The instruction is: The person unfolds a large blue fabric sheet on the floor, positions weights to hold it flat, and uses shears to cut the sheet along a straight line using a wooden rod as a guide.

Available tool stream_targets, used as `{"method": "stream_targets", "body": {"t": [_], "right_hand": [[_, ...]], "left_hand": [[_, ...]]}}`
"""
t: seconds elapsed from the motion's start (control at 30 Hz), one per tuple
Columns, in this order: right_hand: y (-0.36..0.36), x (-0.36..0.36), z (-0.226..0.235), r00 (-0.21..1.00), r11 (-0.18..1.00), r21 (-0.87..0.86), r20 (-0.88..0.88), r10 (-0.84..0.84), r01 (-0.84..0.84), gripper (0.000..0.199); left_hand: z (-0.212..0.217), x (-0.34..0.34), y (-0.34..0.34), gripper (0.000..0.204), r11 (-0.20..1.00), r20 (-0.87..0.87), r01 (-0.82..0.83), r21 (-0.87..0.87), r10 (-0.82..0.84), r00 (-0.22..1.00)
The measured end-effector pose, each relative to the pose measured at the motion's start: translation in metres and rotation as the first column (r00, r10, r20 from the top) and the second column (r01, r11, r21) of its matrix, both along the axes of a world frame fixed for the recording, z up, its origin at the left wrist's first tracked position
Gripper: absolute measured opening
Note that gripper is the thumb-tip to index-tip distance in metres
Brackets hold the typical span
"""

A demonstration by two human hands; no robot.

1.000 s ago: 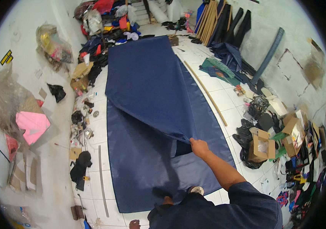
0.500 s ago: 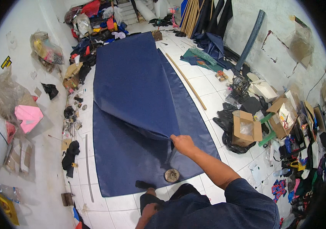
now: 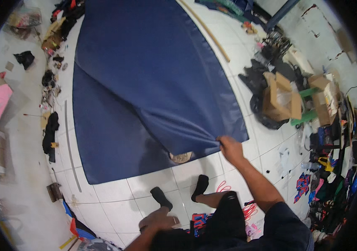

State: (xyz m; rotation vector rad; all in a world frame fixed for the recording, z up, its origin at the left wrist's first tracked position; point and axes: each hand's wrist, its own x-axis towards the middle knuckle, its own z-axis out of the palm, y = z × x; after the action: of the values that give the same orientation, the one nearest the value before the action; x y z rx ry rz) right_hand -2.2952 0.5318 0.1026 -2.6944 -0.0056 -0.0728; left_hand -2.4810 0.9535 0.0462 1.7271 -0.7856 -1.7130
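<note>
A large dark blue sheet (image 3: 115,125) lies on the floor, with an upper layer folded over it. My right hand (image 3: 231,149) is closed on the near right corner of that upper layer, and creases run from the grip back across the sheet. Just left of it, a round, flat, stone-like disc (image 3: 180,157) sits on the lower layer, partly covered by the upper one. My left hand (image 3: 158,218) is low, near my left leg, away from the sheet. Its fingers are blurred, so whether it holds anything does not show.
A wooden pole (image 3: 212,37) lies along the sheet's right side. Open cardboard boxes (image 3: 277,98) and piled clothes (image 3: 333,184) line the right. A thin grey strip (image 3: 71,146) and black cloth (image 3: 51,136) lie at left. Red cord (image 3: 249,212) is by my right leg.
My right hand has drawn the upper layer's corner nearer and to the right, over part of the disc. My feet now stand on the tiles off the sheet, and the view has tilted down.
</note>
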Motion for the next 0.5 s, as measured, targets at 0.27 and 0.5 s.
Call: {"method": "stream_targets", "body": {"t": [0.27, 0.5], "right_hand": [[0.0, 0.039, -0.225, 0.995, 1.0, -0.021, 0.092, 0.025, -0.023, 0.037], [-0.02, 0.053, -0.302, 0.962, 0.995, 0.094, 0.263, -0.065, 0.042, 0.03]], "left_hand": [[-0.25, 0.278, 0.007, 0.055, 0.294, 0.02, -0.888, 0.352, 0.947, 0.321], [-0.37, 0.352, -0.017, 0.07, -0.077, -0.299, -0.959, -0.273, 0.954, 0.009]]}}
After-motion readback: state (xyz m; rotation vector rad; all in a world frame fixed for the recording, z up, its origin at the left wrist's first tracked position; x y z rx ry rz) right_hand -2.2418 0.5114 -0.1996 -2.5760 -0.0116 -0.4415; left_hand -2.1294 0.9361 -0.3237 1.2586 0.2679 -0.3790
